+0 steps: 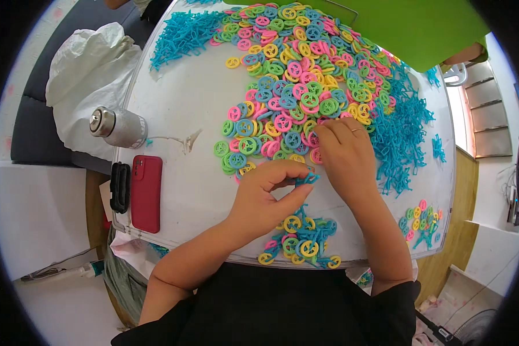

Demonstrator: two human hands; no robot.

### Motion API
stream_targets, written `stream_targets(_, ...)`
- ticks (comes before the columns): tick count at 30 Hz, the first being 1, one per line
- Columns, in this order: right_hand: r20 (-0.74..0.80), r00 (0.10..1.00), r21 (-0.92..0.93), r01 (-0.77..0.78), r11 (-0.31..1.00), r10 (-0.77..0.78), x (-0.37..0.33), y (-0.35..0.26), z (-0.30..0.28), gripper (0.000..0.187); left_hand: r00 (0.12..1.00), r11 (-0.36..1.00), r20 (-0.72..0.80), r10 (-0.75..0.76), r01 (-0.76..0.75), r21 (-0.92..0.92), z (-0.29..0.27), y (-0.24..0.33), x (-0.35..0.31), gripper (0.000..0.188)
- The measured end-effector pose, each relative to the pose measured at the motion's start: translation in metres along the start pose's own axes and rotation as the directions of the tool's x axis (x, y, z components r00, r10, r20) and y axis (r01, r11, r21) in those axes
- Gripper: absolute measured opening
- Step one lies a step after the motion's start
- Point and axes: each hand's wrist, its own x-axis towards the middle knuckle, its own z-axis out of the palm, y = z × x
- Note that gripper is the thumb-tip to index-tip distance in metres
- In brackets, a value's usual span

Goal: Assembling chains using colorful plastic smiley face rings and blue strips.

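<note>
My left hand [268, 199] is closed, pinching a small blue plastic piece [308, 180] between thumb and forefinger above the white table. To its right, my right hand [347, 153] reaches to the near edge of a big heap of small plastic wheels [294, 95] in pink, yellow, green and blue. Its fingers are bent and close together among the wheels; what the fingertips hold, if anything, is hidden. Just below my left hand, near the table's front edge, lies a small pile of blue pieces with coloured wheels fitted on them [303, 242].
Loose blue plastic pieces are heaped at the right [401, 132] and far left [184, 37]. A red phone [146, 193], a black case [120, 187] and a metal flask [127, 128] line the left edge. A person in green [409, 26] is across the table.
</note>
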Motion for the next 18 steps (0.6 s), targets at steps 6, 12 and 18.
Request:
stream_targets(6,0.303,0.87,0.647,-0.487,0.586,0.388,-0.012,-0.014,-0.039,0.016,0.995,0.999,-0.088,0.035,-0.036,-0.006,-0.001,-0.001,0.001,0.022)
stream_targets(12,0.551,0.748,0.834,-0.497,-0.238,0.37,-0.033,-0.03,-0.042,0.017,0.996,0.994,-0.04,0.082,-0.078,0.081,0.0,0.001,-0.001,0.022)
stream_targets(18,0.624,0.673,0.764,-0.417,-0.493,0.398,-0.037,-0.033,-0.041,0.018,0.992,0.986,-0.042,0.122,-0.117,0.121,0.001,0.002,-0.003,0.022)
